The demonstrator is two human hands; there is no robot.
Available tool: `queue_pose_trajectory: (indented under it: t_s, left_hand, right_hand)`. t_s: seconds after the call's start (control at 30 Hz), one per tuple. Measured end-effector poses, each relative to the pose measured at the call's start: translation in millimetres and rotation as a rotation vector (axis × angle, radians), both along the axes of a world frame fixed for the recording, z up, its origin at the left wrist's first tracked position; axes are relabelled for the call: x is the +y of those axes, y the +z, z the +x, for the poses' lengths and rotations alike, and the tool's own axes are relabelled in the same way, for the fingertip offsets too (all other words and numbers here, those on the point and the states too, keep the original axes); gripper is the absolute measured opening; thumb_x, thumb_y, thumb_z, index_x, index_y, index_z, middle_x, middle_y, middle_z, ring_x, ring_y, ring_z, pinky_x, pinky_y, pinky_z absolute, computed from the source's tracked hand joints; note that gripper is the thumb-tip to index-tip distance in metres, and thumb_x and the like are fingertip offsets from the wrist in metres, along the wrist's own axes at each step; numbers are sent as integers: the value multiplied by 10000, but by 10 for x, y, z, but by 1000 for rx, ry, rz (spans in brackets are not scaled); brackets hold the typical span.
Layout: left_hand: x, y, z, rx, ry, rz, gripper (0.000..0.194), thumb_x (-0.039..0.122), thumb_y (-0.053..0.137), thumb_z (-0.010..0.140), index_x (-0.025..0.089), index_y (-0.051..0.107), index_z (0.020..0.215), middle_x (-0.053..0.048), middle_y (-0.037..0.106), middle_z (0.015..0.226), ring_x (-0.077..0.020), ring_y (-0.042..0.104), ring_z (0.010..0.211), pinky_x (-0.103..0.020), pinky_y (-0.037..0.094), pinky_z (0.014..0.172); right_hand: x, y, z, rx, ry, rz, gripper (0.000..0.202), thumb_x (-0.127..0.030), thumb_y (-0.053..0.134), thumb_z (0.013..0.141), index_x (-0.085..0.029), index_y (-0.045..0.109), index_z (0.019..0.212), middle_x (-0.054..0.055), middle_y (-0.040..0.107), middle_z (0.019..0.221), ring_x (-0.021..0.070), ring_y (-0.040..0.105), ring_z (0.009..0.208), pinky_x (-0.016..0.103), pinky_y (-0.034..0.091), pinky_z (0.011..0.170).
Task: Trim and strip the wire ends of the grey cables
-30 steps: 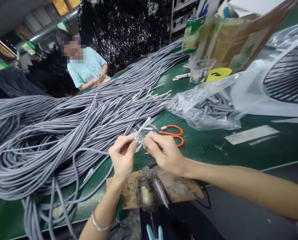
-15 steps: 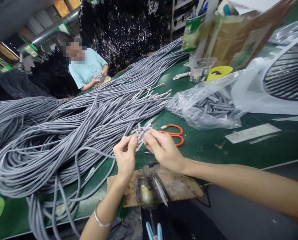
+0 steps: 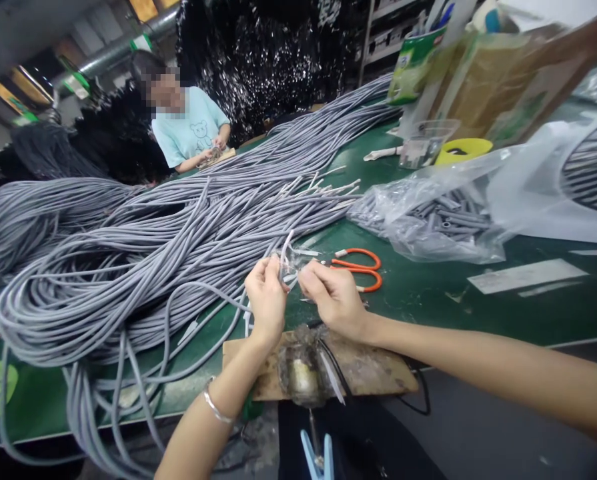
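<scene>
A cable end (image 3: pixel 287 245) with a bare white tip stands up to the left of the orange-handled scissors (image 3: pixel 355 268), above the surface (image 3: pixel 418 300). The left hand (image 3: pixel 267 293) has it pinched between thumb and fingers, the tip poking out above them. The right hand (image 3: pixel 328 287), just left of the scissors and beside the other hand, has its fingers drawn together; whether anything is gripped between them cannot be told. Pale scraps (image 3: pixel 308 251) lie just left of the scissors, behind the hands. On the near side of the scissors is a wooden board (image 3: pixel 378 377) carrying a grimy cylindrical device (image 3: pixel 302 377). A large heap of gray cables (image 3: pixel 128 247) spreads left of the scissors. Beyond them to the right sits a clear bag of gray tubes (image 3: pixel 448 220), with a yellow container (image 3: pixel 451 156) farther back. A flat white strip (image 3: pixel 528 275) lies well to their right. Far beyond the scissors, to the left, is a co-worker in a light-blue shirt (image 3: pixel 201 117).
</scene>
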State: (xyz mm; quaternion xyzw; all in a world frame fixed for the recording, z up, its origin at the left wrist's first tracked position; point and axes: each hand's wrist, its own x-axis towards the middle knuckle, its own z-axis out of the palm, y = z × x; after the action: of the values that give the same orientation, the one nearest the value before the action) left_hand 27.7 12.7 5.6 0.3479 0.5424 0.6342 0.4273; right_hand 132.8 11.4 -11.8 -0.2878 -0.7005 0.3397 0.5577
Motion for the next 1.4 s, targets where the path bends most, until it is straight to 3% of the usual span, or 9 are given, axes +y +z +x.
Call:
queue_pose_trajectory:
  t_s: [0.17,0.27,0.37,0.5,0.73,0.93,1.13,1.23,1.4]
  left_hand:
    - [112,12,-130,-188,113,-196,293,264,416,841,186,350,566,114,268,330,-21,173,242,-135,101,292]
    - [100,-19,-109,-162,100,-135,314,303,435,854,185,348,576,111,287,348,-22,217,249,-124,129,290]
    - [39,-76,-26,-94,-21,-4,379,447,528,805,185,366,584,109,307,372,-25,265,260,-131,179,280]
    - [-3,-130,31,-51,-161,80,450,588,569,730,179,417,620,89,403,390,-37,330,260,-147,234,279]
    - [10,-45,26,-151,-59,42,470,614,614,649,169,479,712,43,520,429,-54,388,289,-146,228,304]
    - [-38,28,-33,-194,-264,11,322,341,687,557,106,635,771,56,447,464,-16,300,358,-146,180,352]
    - [-41,23,-46,-164,-239,-18,268,331,678,578,123,667,746,63,425,469,-3,262,346,-150,155,364]
    - [-44,11,-37,-76,-226,21,265,357,690,590,123,676,713,52,454,490,-9,271,350,-164,172,358]
    - [-77,8,-28,200,-140,148,297,388,726,602,126,608,527,53,407,438,-34,311,395,-179,236,384]
  right_hand:
    - [-45,44,34,50,-52,146,376,-422,325,916,-215,369,605,-32,350,506,98,327,432,266,299,469]
    - [44,81,-2,139,-201,-73,329,-493,549,792,-219,387,705,-59,353,549,83,332,448,231,305,443]
    - [159,91,-45,10,-150,-273,499,-462,757,564,-197,460,865,-56,466,625,78,416,485,207,350,451]
    - [251,86,-18,-44,-44,-342,344,-478,640,701,-149,540,726,3,558,621,106,497,518,223,389,479]
    - [303,128,79,-40,-58,-294,433,-536,589,735,-128,577,589,39,598,560,112,465,486,240,354,479]
    - [256,144,100,-68,-105,-175,383,-461,573,787,-139,565,579,-8,495,501,87,391,477,224,299,459]
    - [231,202,114,115,22,-207,336,-460,583,779,-150,569,649,-5,505,579,91,411,515,223,345,481]
    - [233,252,131,184,97,-254,349,-488,576,777,-163,542,653,-22,446,577,91,402,524,224,348,488]
    - [255,239,137,107,114,-146,413,-509,524,816,-173,455,588,-23,381,608,98,368,574,235,320,522]
